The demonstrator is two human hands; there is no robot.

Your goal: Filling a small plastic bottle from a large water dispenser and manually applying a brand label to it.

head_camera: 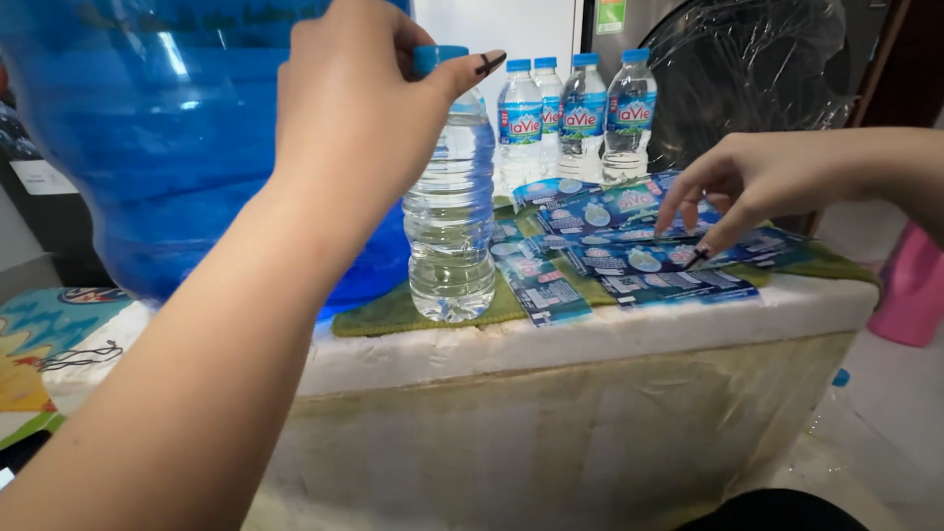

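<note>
Head view: the left hand (359, 108) is raised at the top of a clear ribbed plastic bottle (451, 206), fingers curled toward its blue cap (439, 57), thumb stretched out beside it; whether the cap is actually gripped cannot be told, since the hand hides most of it. The unlabelled bottle stands upright on a green cloth (393, 315) spread over a white foam box (590, 393) with a rough, stained front. Just left of the bottle, a large translucent blue water jug (157, 138) is seen, cut off by the top and left edges. To the right, glossy blue printed labels (629, 246) lie flat and overlapping on the cloth. The right hand (747, 182) is spread over them, fingertips pressed down on one label. At the far edge four smaller labelled bottles (575, 113) with blue caps are lined up. Behind them, something wrapped in crinkled clear film (757, 69) is hard to make out. A pink object (910, 290) is cut off at the right.
</note>
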